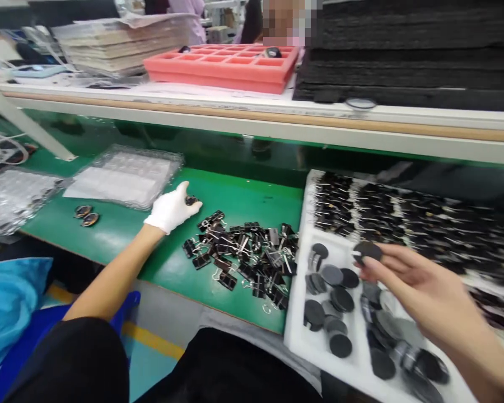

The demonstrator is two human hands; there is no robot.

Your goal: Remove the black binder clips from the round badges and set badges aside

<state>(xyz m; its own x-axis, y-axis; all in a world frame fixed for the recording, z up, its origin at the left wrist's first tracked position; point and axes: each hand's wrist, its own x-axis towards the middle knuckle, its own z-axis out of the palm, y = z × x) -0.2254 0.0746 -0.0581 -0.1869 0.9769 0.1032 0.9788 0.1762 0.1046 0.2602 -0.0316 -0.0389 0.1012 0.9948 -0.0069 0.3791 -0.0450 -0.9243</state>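
My left hand point(170, 210), in a white glove, pinches a small dark round part point(191, 200) over the green tabletop. My bare right hand point(420, 285) grips a flat black disc point(367, 253) between thumb and fingers, above a white foam tray point(304, 330). More discs, black and grey, such as one black disc point(341, 345), lie loose in the tray's front compartments. Between my hands a heap of black binder clips point(243, 249) covers part of the table. Two small round parts point(87, 216) rest on the table left of my gloved hand.
A clear plastic tray point(126, 173) stands behind my left hand, with another plastic tray point(14, 196) farther left. Rows of dark pieces with metal wires point(378, 215) fill the tray's back. Above runs a shelf point(235, 115) bearing a red foam tray point(218, 78) and stacked black foam point(403, 56).
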